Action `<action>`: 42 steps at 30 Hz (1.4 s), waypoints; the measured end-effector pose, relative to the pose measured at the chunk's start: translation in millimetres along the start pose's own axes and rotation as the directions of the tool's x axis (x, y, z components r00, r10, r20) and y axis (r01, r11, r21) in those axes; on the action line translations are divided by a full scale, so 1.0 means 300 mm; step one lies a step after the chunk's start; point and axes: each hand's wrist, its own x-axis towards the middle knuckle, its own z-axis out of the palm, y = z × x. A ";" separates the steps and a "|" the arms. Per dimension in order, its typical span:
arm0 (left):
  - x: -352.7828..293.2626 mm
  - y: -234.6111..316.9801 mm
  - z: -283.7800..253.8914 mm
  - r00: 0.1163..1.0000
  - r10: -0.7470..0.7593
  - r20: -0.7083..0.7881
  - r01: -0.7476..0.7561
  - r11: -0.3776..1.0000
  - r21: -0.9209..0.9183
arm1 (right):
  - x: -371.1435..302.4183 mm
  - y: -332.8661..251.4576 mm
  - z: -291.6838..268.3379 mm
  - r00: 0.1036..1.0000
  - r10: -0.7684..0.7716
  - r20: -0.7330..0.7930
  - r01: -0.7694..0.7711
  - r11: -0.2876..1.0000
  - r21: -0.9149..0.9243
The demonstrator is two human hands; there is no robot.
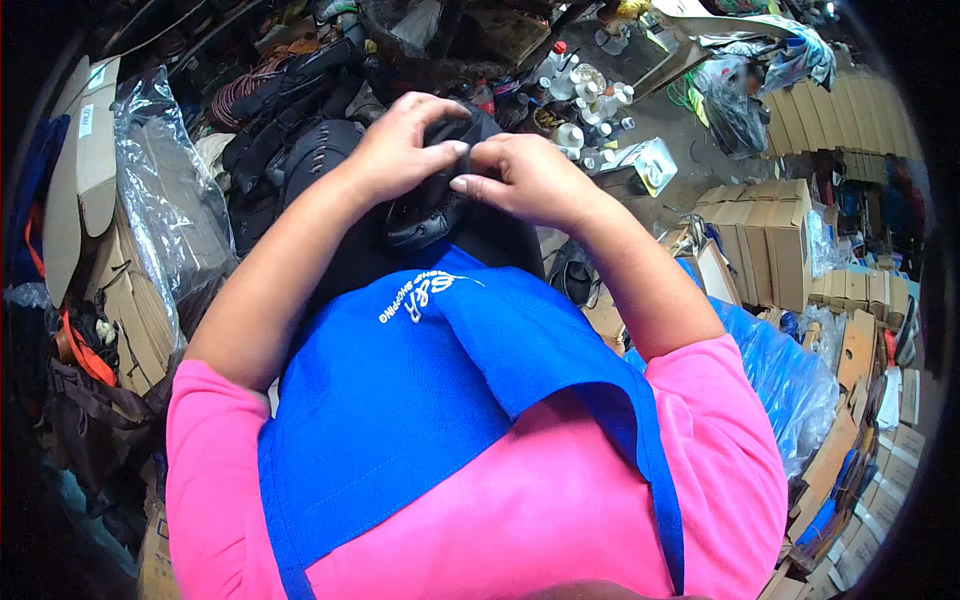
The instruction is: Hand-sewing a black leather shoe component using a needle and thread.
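A black shoe (420,228) rests over my lap, its rounded end toward me above the blue apron (400,400). My left hand (408,148) is closed on the far left edge of the shoe, fingers curled over it and thumb pointing right. On the other side my right hand (522,178) pinches the shoe's right edge with thumb and bent fingers. The two hands are close together but apart. Whatever small thing may be between the right fingertips is hidden. Left of my left wrist lies a black piece (322,150) with a row of light stitches.
Several bottles and jars (590,105) stand on the floor ahead to the right. Stacked cardboard boxes (765,235) and blue plastic sheeting (750,350) are at the right. Clear plastic (175,190) over cardboard stands at the left. A black bag (735,110) sits far right.
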 end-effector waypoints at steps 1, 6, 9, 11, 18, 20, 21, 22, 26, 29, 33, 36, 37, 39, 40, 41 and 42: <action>0.011 -0.014 0.036 0.998 -0.020 0.054 0.023 0.998 -0.050 | 0.001 0.010 0.009 0.999 -0.020 0.028 0.020 1.000 -0.003; -0.005 -0.036 0.091 0.999 -0.046 0.013 0.046 0.999 0.007 | -0.006 0.023 -0.005 0.983 0.024 0.184 -0.013 0.998 -0.060; -0.005 -0.033 0.096 0.996 -0.087 0.009 0.087 0.996 -0.016 | -0.045 0.020 0.006 0.992 -0.054 0.118 0.050 0.998 0.042; 0.000 -0.036 0.093 0.996 -0.094 0.005 0.094 0.995 -0.035 | -0.077 0.015 -0.011 0.993 -0.024 0.117 0.011 0.994 0.109; 0.046 -0.073 0.002 0.979 -0.036 0.200 0.061 0.990 -0.125 | -0.156 -0.028 -0.072 0.968 0.250 -0.033 -0.222 0.906 0.359; 0.082 -0.078 -0.025 0.935 -0.020 0.355 0.089 0.980 -0.180 | -0.136 -0.021 -0.036 0.977 0.124 -0.176 -0.090 0.978 0.189; 0.097 -0.071 -0.034 0.937 0.023 0.347 0.017 0.994 -0.112 | -0.130 -0.018 -0.030 0.977 0.164 -0.139 -0.145 0.980 0.135; 0.110 -0.060 -0.040 0.937 0.067 0.342 -0.055 0.998 -0.043 | -0.126 -0.018 -0.021 0.977 0.165 -0.138 -0.147 0.980 0.132; 0.129 -0.032 -0.064 0.860 -0.108 0.499 0.253 0.939 -0.233 | -0.112 0.000 0.008 0.984 0.122 -0.131 -0.116 0.992 0.054; 0.124 -0.037 -0.074 0.854 -0.101 0.510 0.256 0.936 -0.243 | -0.097 -0.024 -0.002 0.980 0.150 -0.129 -0.148 0.989 0.024; 0.120 -0.027 -0.095 0.805 -0.052 0.591 0.280 0.911 -0.302 | -0.085 -0.054 -0.015 0.974 0.202 -0.100 -0.211 0.973 -0.090; 0.116 -0.011 -0.109 0.799 -0.049 0.599 0.247 0.936 -0.252 | -0.074 -0.071 -0.010 0.971 0.218 -0.099 -0.230 0.963 -0.139; 0.113 -0.007 -0.111 0.800 -0.045 0.598 0.231 0.944 -0.237 | -0.073 -0.077 -0.007 0.970 0.215 -0.111 -0.231 0.960 -0.158; 0.107 -0.008 -0.110 0.801 -0.049 0.597 0.243 0.938 -0.248 | -0.079 -0.077 0.012 0.969 0.215 -0.124 -0.230 0.965 -0.127; 0.106 -0.009 -0.110 0.800 -0.052 0.598 0.254 0.932 -0.258 | -0.081 -0.074 0.021 0.966 0.217 -0.139 -0.231 0.968 -0.095; 0.107 -0.011 -0.110 0.802 -0.054 0.596 0.255 0.932 -0.259 | -0.084 -0.070 0.028 0.967 0.214 -0.138 -0.228 0.969 -0.096; 0.108 -0.012 -0.108 0.802 -0.037 0.596 0.239 0.935 -0.264 | -0.091 -0.067 0.033 0.966 0.199 -0.162 -0.212 0.975 -0.066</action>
